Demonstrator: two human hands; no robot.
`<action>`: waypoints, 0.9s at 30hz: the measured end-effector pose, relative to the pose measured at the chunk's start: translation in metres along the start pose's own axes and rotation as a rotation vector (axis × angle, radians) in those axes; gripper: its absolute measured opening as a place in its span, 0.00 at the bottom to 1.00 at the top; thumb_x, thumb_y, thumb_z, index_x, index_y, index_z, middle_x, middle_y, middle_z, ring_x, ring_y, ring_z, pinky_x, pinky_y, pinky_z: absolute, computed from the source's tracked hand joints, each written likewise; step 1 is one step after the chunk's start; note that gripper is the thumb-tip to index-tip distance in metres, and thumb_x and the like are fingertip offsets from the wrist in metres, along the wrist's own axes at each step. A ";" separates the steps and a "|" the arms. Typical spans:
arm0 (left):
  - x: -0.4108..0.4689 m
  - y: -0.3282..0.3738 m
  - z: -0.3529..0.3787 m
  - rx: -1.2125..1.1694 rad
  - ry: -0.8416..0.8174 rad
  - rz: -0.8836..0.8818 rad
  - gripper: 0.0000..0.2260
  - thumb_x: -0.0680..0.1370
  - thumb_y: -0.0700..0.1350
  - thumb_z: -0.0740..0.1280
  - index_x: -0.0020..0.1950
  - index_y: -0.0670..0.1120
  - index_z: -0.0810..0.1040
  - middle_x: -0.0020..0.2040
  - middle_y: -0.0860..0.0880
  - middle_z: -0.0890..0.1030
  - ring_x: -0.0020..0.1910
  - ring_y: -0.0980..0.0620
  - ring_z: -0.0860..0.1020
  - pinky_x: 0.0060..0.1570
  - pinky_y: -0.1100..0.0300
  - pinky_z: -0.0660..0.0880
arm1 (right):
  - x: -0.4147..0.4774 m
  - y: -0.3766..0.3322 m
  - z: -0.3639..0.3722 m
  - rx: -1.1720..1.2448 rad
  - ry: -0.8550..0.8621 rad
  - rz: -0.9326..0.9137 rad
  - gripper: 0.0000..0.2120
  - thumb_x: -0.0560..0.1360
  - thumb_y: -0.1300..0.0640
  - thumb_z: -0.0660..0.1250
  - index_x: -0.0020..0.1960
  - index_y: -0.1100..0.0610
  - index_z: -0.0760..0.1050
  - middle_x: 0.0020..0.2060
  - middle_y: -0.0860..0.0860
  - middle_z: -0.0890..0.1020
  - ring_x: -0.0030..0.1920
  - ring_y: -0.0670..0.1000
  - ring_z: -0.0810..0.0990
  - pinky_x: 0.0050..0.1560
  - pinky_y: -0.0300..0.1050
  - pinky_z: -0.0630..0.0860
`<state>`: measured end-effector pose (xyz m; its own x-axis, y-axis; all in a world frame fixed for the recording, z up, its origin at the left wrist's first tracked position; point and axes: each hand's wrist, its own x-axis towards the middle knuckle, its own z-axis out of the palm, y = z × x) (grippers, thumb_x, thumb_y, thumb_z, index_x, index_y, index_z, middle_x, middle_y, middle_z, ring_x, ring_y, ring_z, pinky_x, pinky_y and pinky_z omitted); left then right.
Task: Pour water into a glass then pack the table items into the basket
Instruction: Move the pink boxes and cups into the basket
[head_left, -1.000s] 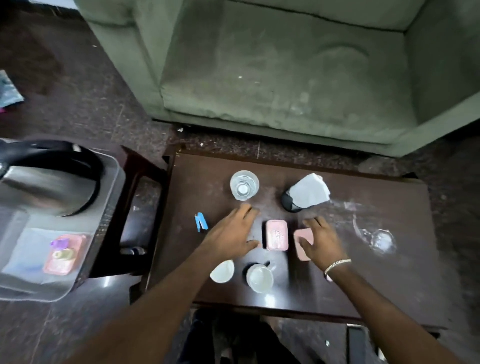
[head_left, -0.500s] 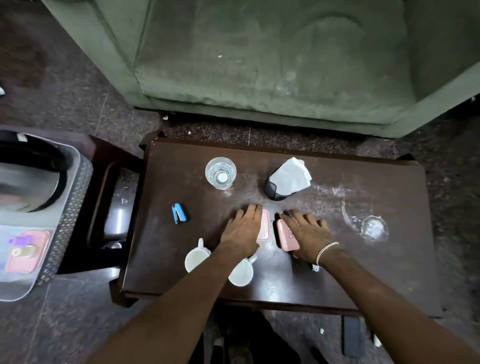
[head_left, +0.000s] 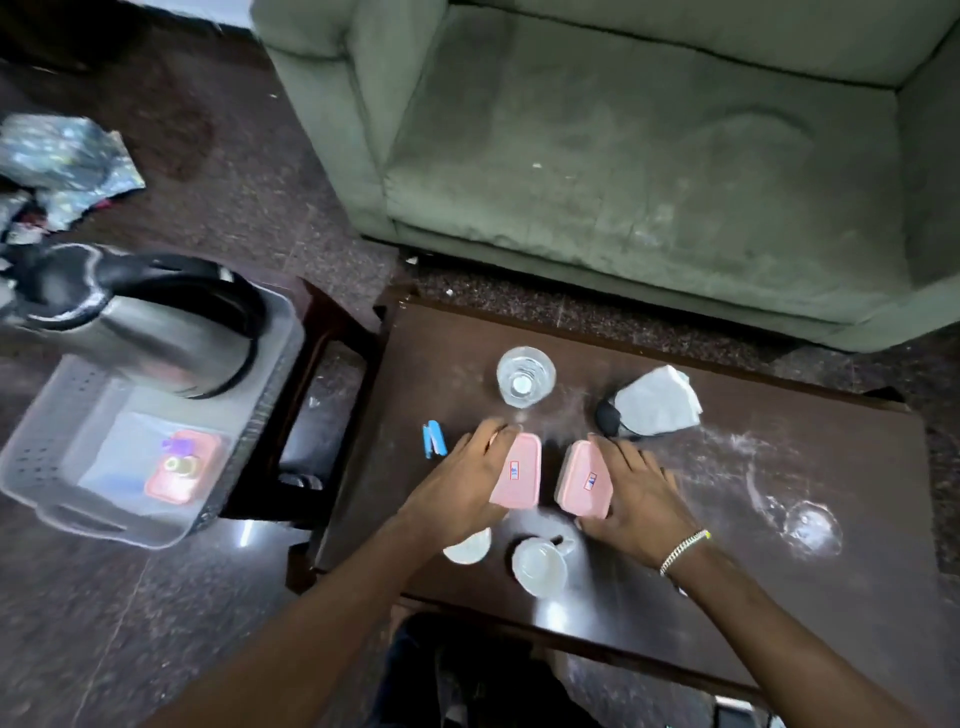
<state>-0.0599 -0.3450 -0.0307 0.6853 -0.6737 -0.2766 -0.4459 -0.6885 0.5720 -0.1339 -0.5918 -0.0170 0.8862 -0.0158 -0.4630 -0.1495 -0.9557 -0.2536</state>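
The left hand (head_left: 460, 480) gripped the outer edge of a pink lidded box (head_left: 517, 473), fingers curled along its side; the right hand (head_left: 636, 493) clasped a second pink box (head_left: 584, 480) the same way, a pale chain bracelet (head_left: 683, 551) at its wrist; both boxes were tilted up on edge, labelled lids turned toward each other with a narrow gap between, above the middle of a dark wooden table (head_left: 779, 597). Just near of the hands stood two white cups (head_left: 540, 566), the left one partly hidden under the left forearm; a small blue object (head_left: 434, 439) lay just left of the left hand. Beyond the boxes a clear glass (head_left: 524, 376) stood upright, seemingly holding water; to its right a white tissue (head_left: 657, 402) rose from a dark holder (head_left: 608, 418). A second clear glass (head_left: 810, 527) lay on its side near the table's right end, amid pale smears. On a lower stand to the left sat a translucent grey basket (head_left: 265, 415), already holding a steel kettle (head_left: 150, 338) with a black handle and another pink box (head_left: 179, 465) with small items on top. A green sofa (head_left: 623, 156) filled the background; crumpled cloth (head_left: 57, 166) lay on the floor at far left.
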 end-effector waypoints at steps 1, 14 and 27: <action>-0.015 -0.008 -0.019 -0.024 0.018 -0.004 0.43 0.69 0.45 0.77 0.80 0.42 0.60 0.75 0.45 0.62 0.70 0.43 0.70 0.70 0.48 0.69 | 0.002 -0.019 -0.007 0.029 0.008 -0.018 0.51 0.60 0.36 0.71 0.79 0.49 0.56 0.69 0.47 0.68 0.65 0.54 0.69 0.59 0.52 0.68; -0.231 -0.167 -0.227 -0.076 0.227 -0.316 0.47 0.64 0.45 0.84 0.75 0.62 0.62 0.69 0.60 0.62 0.59 0.64 0.73 0.53 0.72 0.74 | 0.041 -0.281 -0.037 0.266 0.145 -0.324 0.51 0.58 0.30 0.70 0.76 0.45 0.60 0.63 0.44 0.68 0.62 0.52 0.71 0.60 0.58 0.71; -0.273 -0.312 -0.242 0.222 0.079 -0.461 0.46 0.65 0.50 0.83 0.79 0.52 0.65 0.77 0.48 0.65 0.69 0.43 0.69 0.68 0.48 0.71 | 0.091 -0.480 0.013 0.208 0.263 -0.475 0.51 0.61 0.23 0.62 0.75 0.51 0.61 0.64 0.47 0.77 0.63 0.52 0.72 0.55 0.59 0.68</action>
<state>0.0313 0.1189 0.0534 0.8772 -0.2702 -0.3969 -0.1927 -0.9553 0.2243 0.0131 -0.1305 0.0513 0.9523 0.3027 -0.0382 0.2315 -0.7984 -0.5558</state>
